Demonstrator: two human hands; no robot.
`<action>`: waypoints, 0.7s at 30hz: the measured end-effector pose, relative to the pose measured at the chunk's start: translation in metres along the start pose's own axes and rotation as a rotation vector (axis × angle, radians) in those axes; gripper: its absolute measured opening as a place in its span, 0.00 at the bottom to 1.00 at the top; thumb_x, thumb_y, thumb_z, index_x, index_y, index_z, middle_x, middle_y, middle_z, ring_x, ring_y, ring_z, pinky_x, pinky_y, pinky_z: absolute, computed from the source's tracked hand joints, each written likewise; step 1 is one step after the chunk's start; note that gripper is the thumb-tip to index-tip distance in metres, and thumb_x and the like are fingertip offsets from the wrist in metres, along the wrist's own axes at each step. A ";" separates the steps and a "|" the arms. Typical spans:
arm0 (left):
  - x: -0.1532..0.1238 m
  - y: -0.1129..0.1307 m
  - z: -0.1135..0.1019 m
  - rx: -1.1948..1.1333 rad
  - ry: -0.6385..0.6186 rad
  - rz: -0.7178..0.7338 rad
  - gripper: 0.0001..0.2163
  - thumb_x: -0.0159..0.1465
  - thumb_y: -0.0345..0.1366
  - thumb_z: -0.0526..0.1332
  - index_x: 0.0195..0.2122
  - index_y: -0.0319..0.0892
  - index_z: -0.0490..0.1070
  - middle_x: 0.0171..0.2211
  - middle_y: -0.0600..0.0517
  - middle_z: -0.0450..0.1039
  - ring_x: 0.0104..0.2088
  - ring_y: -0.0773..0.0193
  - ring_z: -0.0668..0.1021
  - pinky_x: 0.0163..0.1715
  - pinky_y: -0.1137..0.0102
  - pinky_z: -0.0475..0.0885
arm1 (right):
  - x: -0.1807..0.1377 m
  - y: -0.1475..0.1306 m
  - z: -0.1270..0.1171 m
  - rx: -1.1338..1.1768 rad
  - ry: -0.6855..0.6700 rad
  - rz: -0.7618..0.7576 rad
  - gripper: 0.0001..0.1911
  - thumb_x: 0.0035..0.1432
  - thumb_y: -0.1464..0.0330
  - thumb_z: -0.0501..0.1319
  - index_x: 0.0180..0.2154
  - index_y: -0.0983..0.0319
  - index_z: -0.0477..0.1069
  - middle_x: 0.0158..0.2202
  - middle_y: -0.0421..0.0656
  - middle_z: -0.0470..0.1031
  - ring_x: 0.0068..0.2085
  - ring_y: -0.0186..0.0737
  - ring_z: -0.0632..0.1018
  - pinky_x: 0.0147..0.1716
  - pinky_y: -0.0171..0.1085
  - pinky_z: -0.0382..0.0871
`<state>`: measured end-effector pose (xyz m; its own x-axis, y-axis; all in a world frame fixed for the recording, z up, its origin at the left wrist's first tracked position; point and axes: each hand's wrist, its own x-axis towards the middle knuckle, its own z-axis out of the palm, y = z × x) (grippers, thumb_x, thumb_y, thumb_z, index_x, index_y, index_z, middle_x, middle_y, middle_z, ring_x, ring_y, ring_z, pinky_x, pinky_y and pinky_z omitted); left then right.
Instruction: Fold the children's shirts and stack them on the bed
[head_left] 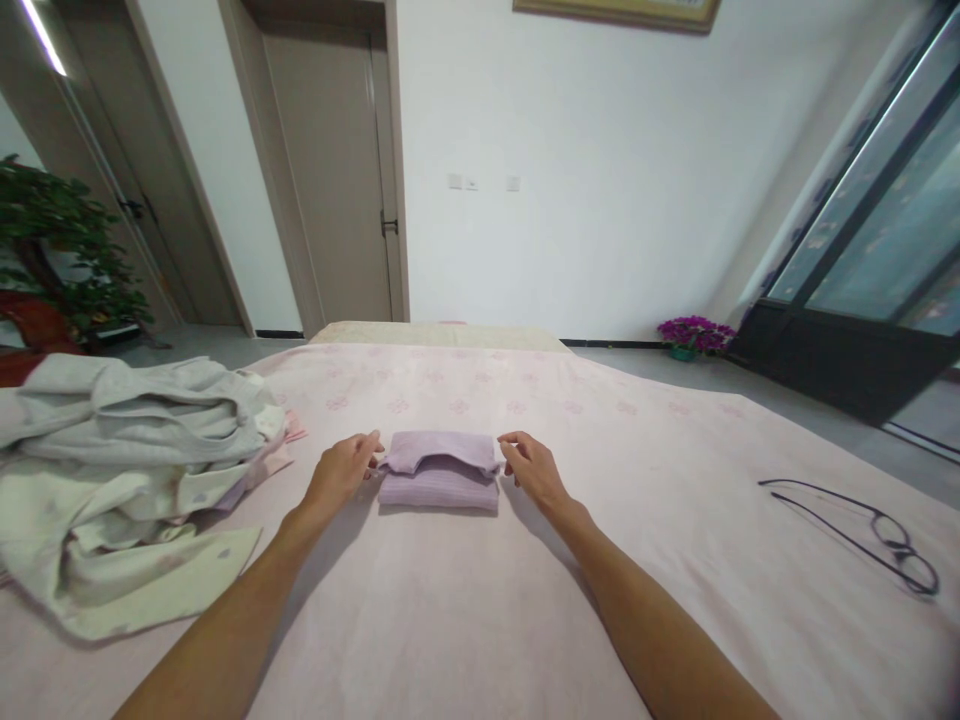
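Note:
A lilac garment [439, 490], folded into a small flat rectangle, lies on the pink bedspread straight ahead of me. Its upper layer forms a flap whose front edge bows upward in the middle, leaving a gap above the ribbed lower layer. My left hand [341, 472] is at the left end of the flap, thumb and fingers pinched at its corner. On the opposite side, my right hand [534, 468] pinches the right corner with curled fingers. Both corners look drawn slightly outward. The exact fingertip contact is small and partly hidden.
A loose heap of grey and cream clothes [142, 450] lies at the left. Black-framed glasses [892, 545] rest with temples unfolded on the bedspread [675, 600] at the right. Beyond the bed are a door [322, 170], purple flowers [696, 333] and a leafy plant [60, 240].

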<state>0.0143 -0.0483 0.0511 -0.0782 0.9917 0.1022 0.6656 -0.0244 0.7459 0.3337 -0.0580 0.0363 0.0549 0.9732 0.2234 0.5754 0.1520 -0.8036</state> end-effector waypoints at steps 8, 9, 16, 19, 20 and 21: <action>-0.004 0.015 0.002 0.230 -0.043 0.000 0.13 0.57 0.49 0.61 0.33 0.45 0.76 0.30 0.51 0.80 0.32 0.58 0.80 0.30 0.70 0.64 | -0.005 -0.024 0.004 -0.208 -0.106 0.030 0.14 0.62 0.59 0.56 0.37 0.60 0.75 0.26 0.41 0.76 0.29 0.37 0.74 0.30 0.33 0.59; -0.004 0.015 0.002 0.222 -0.041 0.006 0.11 0.56 0.46 0.62 0.33 0.45 0.76 0.30 0.51 0.80 0.32 0.58 0.80 0.30 0.71 0.64 | -0.004 -0.025 0.004 -0.232 -0.101 0.040 0.11 0.60 0.61 0.58 0.37 0.60 0.75 0.27 0.40 0.77 0.29 0.37 0.74 0.30 0.33 0.59; 0.002 0.013 0.005 -0.133 -0.060 -0.091 0.14 0.54 0.39 0.62 0.41 0.42 0.72 0.28 0.51 0.78 0.28 0.61 0.80 0.28 0.71 0.68 | 0.000 -0.020 0.005 -0.231 -0.115 0.051 0.12 0.56 0.60 0.61 0.38 0.59 0.76 0.30 0.42 0.78 0.31 0.38 0.75 0.31 0.34 0.60; 0.001 0.015 0.004 -0.535 -0.136 -0.200 0.19 0.53 0.40 0.64 0.45 0.39 0.68 0.27 0.52 0.76 0.27 0.64 0.78 0.28 0.72 0.71 | 0.001 -0.016 0.009 -0.087 -0.130 0.122 0.17 0.50 0.66 0.65 0.43 0.61 0.74 0.27 0.39 0.75 0.28 0.35 0.73 0.29 0.33 0.60; -0.001 0.016 0.003 -0.616 -0.158 -0.232 0.21 0.52 0.40 0.64 0.46 0.39 0.67 0.26 0.52 0.75 0.26 0.65 0.78 0.28 0.72 0.71 | 0.001 -0.016 0.010 -0.001 -0.137 0.161 0.20 0.47 0.69 0.65 0.45 0.62 0.72 0.25 0.38 0.74 0.26 0.34 0.72 0.27 0.32 0.60; -0.002 0.017 0.002 -0.658 -0.182 -0.258 0.22 0.51 0.40 0.65 0.46 0.39 0.66 0.26 0.53 0.75 0.26 0.66 0.78 0.28 0.73 0.71 | 0.001 -0.017 0.010 0.102 -0.142 0.203 0.22 0.46 0.71 0.64 0.46 0.63 0.71 0.23 0.36 0.72 0.25 0.33 0.71 0.25 0.31 0.58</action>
<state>0.0273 -0.0503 0.0618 -0.0091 0.9801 -0.1985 0.0544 0.1987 0.9785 0.3156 -0.0581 0.0443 0.0412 0.9989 -0.0217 0.4786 -0.0388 -0.8772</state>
